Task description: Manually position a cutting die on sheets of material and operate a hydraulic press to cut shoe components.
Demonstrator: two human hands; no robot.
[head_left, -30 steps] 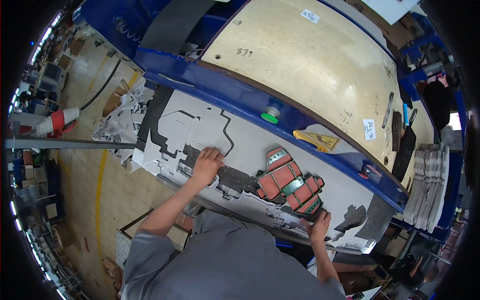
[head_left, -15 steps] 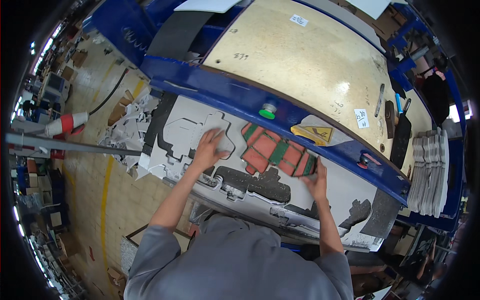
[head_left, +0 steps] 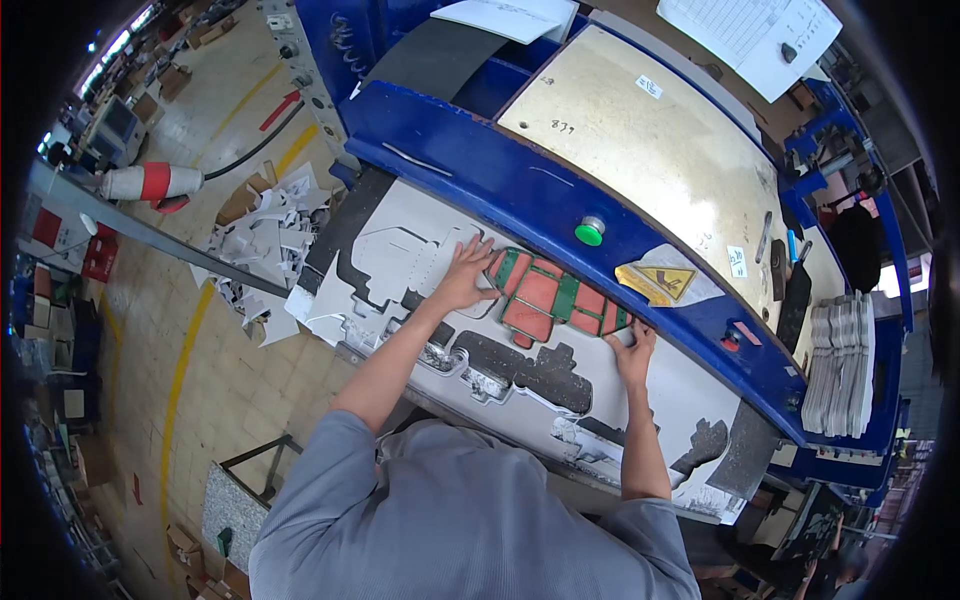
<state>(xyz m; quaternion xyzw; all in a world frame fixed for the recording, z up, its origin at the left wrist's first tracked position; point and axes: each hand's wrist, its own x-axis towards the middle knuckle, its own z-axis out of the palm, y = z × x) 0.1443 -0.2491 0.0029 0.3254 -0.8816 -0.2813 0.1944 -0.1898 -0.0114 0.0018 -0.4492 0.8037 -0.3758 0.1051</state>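
Note:
A cutting die (head_left: 541, 298) with red and green padding lies on a pale sheet (head_left: 690, 393) with cut-out gaps, just below the blue beam of a press. At the die's left end is my left hand (head_left: 467, 279), fingers spread, with fingertips and thumb close against its edge. My right hand (head_left: 630, 352) has thumb and fingers bent around the die's right tip. The die's underside is hidden.
The blue press beam (head_left: 480, 165) carries a green button (head_left: 590, 231) and a yellow warning label (head_left: 660, 282). Behind it is a cream board (head_left: 640, 140). Stacked pale sheets (head_left: 838, 365) stand at right. Scraps (head_left: 265, 240) lie on the floor at left.
My left hand has moved right, from the sheet to the die's left end. My right hand stays at the die's right tip. The view has shifted and turned.

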